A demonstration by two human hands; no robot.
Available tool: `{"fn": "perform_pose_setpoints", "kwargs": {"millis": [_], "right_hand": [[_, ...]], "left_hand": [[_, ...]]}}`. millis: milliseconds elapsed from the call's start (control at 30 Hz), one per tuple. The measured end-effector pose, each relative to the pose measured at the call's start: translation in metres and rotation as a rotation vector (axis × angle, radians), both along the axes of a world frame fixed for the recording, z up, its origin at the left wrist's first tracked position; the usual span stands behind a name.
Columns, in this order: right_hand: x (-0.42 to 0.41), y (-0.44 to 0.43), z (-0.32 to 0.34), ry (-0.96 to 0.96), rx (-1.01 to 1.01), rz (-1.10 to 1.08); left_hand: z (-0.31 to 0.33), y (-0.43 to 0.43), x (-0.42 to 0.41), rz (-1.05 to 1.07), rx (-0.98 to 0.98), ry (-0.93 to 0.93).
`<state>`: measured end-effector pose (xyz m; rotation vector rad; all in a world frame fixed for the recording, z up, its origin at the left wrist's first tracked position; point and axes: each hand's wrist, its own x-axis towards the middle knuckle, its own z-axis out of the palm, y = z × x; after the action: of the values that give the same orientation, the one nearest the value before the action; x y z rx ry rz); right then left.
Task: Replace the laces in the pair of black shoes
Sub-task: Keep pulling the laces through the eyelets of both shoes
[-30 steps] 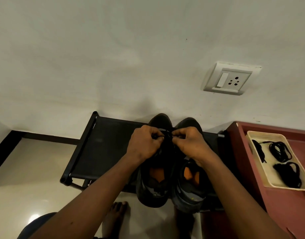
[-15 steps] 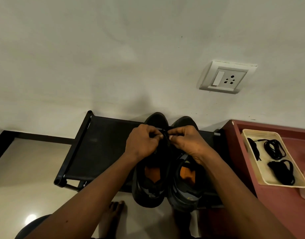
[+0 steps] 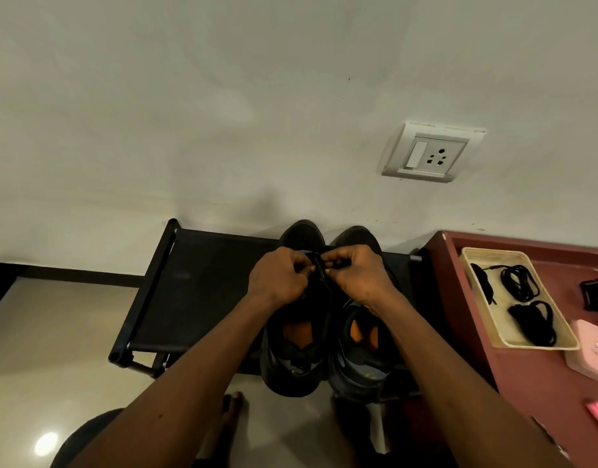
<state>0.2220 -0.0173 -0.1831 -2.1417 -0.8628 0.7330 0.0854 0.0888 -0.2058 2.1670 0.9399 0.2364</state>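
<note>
Two hands pinch a lace over the black shoes

Two black shoes stand side by side on a black rack (image 3: 196, 292), toes to the wall. The left shoe (image 3: 297, 352) and the right shoe (image 3: 361, 363) touch each other. Both have orange inside. Their heels stick out past the front edge of the rack.

Both hands are over the front part of the shoes, close together. The left hand (image 3: 277, 278) has its fingers curled and pinches a black lace (image 3: 319, 270). The right hand (image 3: 356, 278) pinches the same lace from the other side. The lace is a short dark bit between the fingertips, right where the two shoes meet. I cannot tell which shoe it goes into, as the hands hide the holes.

To the right is a dark red table (image 3: 561, 386), just beside the rack. On it lies a pale tray (image 3: 537, 346). Three more black laces lie in the tray: a long one (image 3: 483, 282), a loose coil (image 3: 520, 282) and a bundle (image 3: 534, 322). A pink box (image 3: 591, 349) sits near the tray.

A white wall socket (image 3: 429, 153) is up on the wall. A bare foot (image 3: 230, 413) stands on the shiny floor below the shoes.
</note>
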Motion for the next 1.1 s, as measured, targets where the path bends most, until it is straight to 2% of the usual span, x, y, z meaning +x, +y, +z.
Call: {"fn": "perform_pose_setpoints", "kwargs": {"millis": [200, 433, 500, 633, 767, 1100], "right_hand": [[-0.007, -0.004, 0.004, 0.055, 0.027, -0.022], [-0.01, -0.016, 0.003, 0.113, 0.102, 0.024], [-0.012, -0.015, 0.0, 0.073, 0.129, -0.012], [-0.02, -0.007, -0.002, -0.127, 0.102, -0.093], [-0.017, 0.0, 0.003, -0.218, 0.049, -0.031], [-0.008, 0.004, 0.005, -0.125, 0.018, -0.068]], "left_hand": [[0.003, -0.002, -0.008, 0.066, -0.116, -0.093], [0.012, -0.006, -0.012, 0.018, -0.071, -0.107], [0.013, -0.005, -0.014, 0.029, -0.054, -0.127], [0.011, -0.01, -0.009, 0.122, -0.015, -0.184], [0.008, -0.012, -0.006, 0.15, -0.016, -0.185], [0.005, -0.01, -0.007, 0.107, 0.042, -0.183]]}}
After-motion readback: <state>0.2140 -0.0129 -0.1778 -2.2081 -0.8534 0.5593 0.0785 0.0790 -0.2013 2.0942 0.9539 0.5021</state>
